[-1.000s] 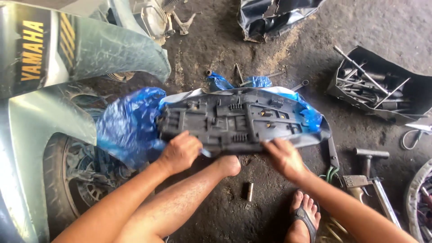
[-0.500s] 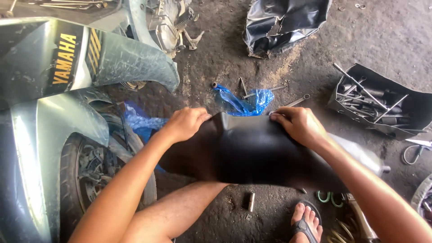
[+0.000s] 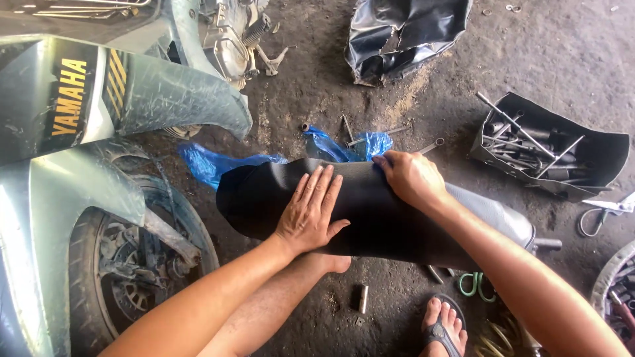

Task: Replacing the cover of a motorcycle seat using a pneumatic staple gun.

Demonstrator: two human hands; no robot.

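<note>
The left hand point(image 3: 311, 211) lies flat, fingers spread, on the black seat cover point(image 3: 370, 211). The right hand point(image 3: 410, 178) pinches its far edge beside the blue plastic point(image 3: 344, 147). Smoothing seems underway; next, pull it tight.

Lettering decal point(image 3: 69, 97): yellow block letters on a dark panel of the grey-green motorcycle fairing point(image 3: 165, 92), upper left of my view.
Stripe decal point(image 3: 116, 71): slanted yellow bars on the same fairing, just right of the lettering.
Blue plastic bag point(image 3: 228, 164): crumpled, translucent, on the ground below the fairing's right end.
Screens, signs: I see none.
</note>
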